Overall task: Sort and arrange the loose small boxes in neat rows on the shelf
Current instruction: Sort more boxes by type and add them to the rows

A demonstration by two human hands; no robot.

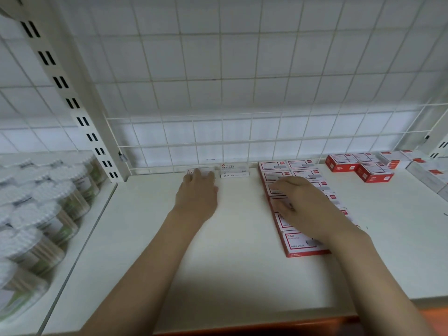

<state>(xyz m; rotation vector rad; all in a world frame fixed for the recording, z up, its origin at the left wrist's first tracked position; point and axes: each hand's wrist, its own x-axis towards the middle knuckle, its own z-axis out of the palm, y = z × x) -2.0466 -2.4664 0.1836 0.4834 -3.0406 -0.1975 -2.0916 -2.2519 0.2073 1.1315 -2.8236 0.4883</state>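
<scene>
- The left hand [197,192] reaches to the back of the shelf [242,275], its fingers [201,174] lying fairly straight over a white staple box [208,172]; blur hides whether they pinch it or only press it.
- The right hand [308,202] lies flat, fingers [278,187] spread and relaxed, on the red-and-white rows [298,243], which run in two columns from the shelf's back towards its front edge.
- Just beside the left hand, between it and the rows, stands a stack of two white boxes marked STAPLES [234,170], against the wire grid [218,141] at the back.
- Beyond the rows, well towards the right end, several loose red boxes [368,170] sit askew, some stacked.
- Past the shelf's left edge stand jars of cotton swabs [48,202].
- Judgement: these boxes look like stiff card, small, and dense for their size; they should slide easily on the smooth shelf. Best pinched across the short sides, or nudged flat-handed into line; a loose flap could spill.
</scene>
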